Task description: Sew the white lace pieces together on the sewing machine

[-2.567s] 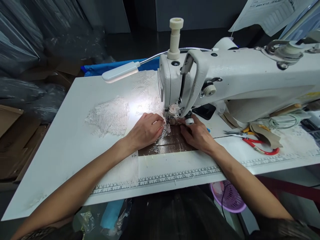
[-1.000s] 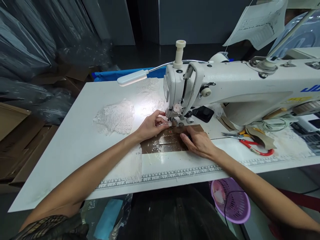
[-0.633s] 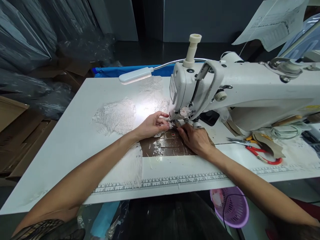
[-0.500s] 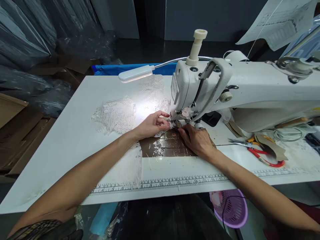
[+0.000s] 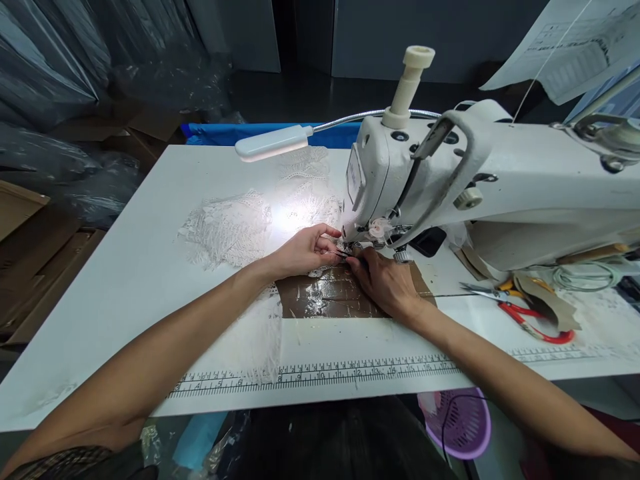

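Note:
By the needle area of the white sewing machine (image 5: 367, 170), my left hand (image 5: 307, 252) is closed in a pinch at the edge of the white lace (image 5: 233, 230). My right hand (image 5: 387, 280) lies just right of it, fingers closed around a small dark tool with thin pointed tips (image 5: 346, 255). The tips reach to my left fingertips; whether it is tweezers or thread snips I cannot tell. Lace spreads left and behind my left hand, and another length hangs toward the front edge under my forearm. A brown taped plate (image 5: 330, 297) lies beneath both hands.
A lit lamp (image 5: 273, 142) shines on the lace. Red-handled scissors (image 5: 537, 320) lie at the right by brown scraps and a coiled cord (image 5: 585, 275). A ruler strip (image 5: 320, 377) runs along the front edge. Below stands a purple basket (image 5: 465, 427); boxes (image 5: 45, 280) stand left.
The dark tool's tips have come left to my left fingertips, with my right hand shifting slightly left. My left hand stays almost in place. The view has moved slightly.

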A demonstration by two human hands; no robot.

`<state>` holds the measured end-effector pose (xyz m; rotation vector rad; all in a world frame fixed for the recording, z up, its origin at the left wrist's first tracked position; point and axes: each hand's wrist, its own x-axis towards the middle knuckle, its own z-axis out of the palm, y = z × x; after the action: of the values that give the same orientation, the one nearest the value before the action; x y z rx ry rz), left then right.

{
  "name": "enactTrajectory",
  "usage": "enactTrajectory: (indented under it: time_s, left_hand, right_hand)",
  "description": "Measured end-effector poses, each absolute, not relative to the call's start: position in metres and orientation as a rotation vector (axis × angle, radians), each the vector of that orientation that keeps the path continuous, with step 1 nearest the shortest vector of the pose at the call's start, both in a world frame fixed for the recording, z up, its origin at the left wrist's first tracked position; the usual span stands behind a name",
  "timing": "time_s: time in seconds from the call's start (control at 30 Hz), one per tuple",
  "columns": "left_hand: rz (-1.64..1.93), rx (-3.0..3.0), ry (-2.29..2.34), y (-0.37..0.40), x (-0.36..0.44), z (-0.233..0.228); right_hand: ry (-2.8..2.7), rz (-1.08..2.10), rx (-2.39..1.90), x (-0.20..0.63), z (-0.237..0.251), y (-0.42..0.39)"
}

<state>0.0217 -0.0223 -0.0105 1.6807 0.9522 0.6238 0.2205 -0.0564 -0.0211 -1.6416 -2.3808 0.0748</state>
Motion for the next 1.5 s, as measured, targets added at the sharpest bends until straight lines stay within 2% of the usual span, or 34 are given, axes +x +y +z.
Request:
enactTrajectory:
  time_s: [0.43, 0.53, 0.73, 0.83, 0.97, 1.13, 1.27, 1.5]
  left_hand:
    - [0.656, 1.516, 0.995, -0.023, 0.024, -0.011]
    - [0.681, 1.574, 0.972, -0.025, 0.024, -0.012]
    - [0.628, 2.179, 0.983, -0.036, 0.011, 0.023]
    - [0.683, 2.458, 1.104, -0.038, 0.007, 0.036]
    - [0.614, 2.637, 1.123, -0.038, 0.012, 0.028]
    - [0.634, 2.658, 0.945, -0.042, 0.027, 0.009]
    - [0.653, 2.668, 0.904, -0.042, 0.031, -0.001]
    - [0.671, 2.772, 0.967, -0.037, 0.030, -0.011]
  right_hand:
    - [-2.402, 0.166, -1.859, 0.214, -0.015, -0.055]
    - [-2.403, 0.178, -1.782, 0.217, -0.015, -0.055]
    - [-2.485, 0.109, -1.155, 0.255, -0.016, -0.064]
    - [-2.435, -0.053, -1.199, 0.278, -0.015, -0.063]
    - [-2.395, -0.223, -1.277, 0.289, -0.014, -0.057]
    - [-2.398, 0.161, -1.157, 0.270, -0.014, -0.050]
    - [-2.313, 0.485, -1.244, 0.255, -0.016, -0.050]
    - [-2.249, 0.500, -1.166, 0.252, -0.022, -0.057]
